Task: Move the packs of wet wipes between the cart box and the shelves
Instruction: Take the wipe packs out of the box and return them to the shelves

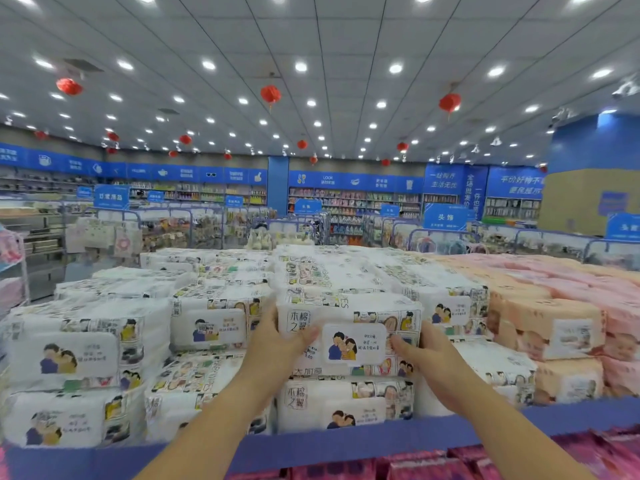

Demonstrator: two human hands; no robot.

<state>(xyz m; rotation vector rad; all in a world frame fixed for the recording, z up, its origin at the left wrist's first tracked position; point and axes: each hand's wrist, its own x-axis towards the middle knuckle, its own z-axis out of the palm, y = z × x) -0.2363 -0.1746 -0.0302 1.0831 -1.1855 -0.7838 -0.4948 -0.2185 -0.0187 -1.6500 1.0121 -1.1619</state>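
A white pack of wet wipes (349, 332) with a cartoon couple on its lid label lies on top of a stack on the shelf, straight ahead. My left hand (277, 344) holds its left end, thumb across the front face. My right hand (427, 355) holds its right end, fingers reaching in beside the label. Under it lies another white pack (346, 403). More white packs (69, 351) fill the shelf to the left and behind. The cart box is out of view.
A blue shelf rim (346, 445) runs across in front of the stacks. Peach and pink packs (547, 327) sit to the right. Magenta packs (433, 467) lie on the tier below. Store aisles and wall shelves stand far behind.
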